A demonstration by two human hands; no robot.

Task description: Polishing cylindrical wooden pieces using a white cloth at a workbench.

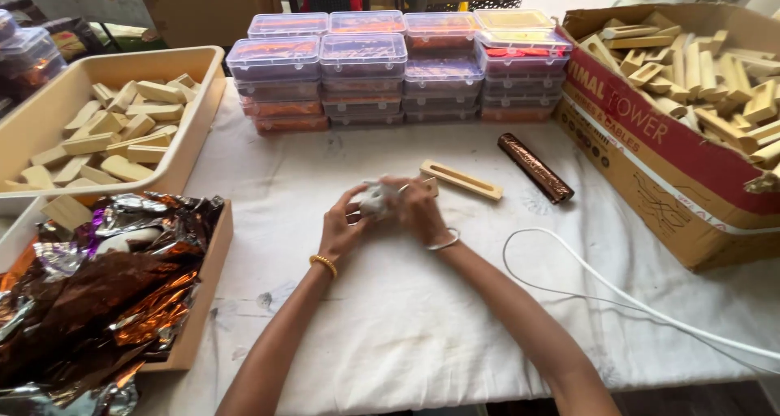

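I record the scene from its left edge across. At nine o'clock a shallow cream plastic tray holds loose pale wooden blocks. At seven o'clock a low wooden box is heaped with crumpled copper and silver foil, which spills over the box's edge.

At centre, both hands meet over the white cloth-covered table. The left hand, with a gold bangle at its wrist, has its fingers curled round a small crumpled whitish piece of cloth or paper. The right hand, with a white bangle at its wrist, is closed over the same piece from the other side. I cannot tell whether anything is wrapped inside it.

At one o'clock from the hands lies a flat slotted wooden strip, and beyond it a dark brown foil-wrapped stick. At twelve o'clock stand stacked clear plastic lidded boxes. At three o'clock an open cardboard carton is full of wooden pieces, and a white cable loops across the table at four o'clock.

Risks, in my judgement: the right forearm lies close to the cable and could snag it; the slotted strip, just beside the right hand, could be knocked aside; the overhanging foil could slide off.
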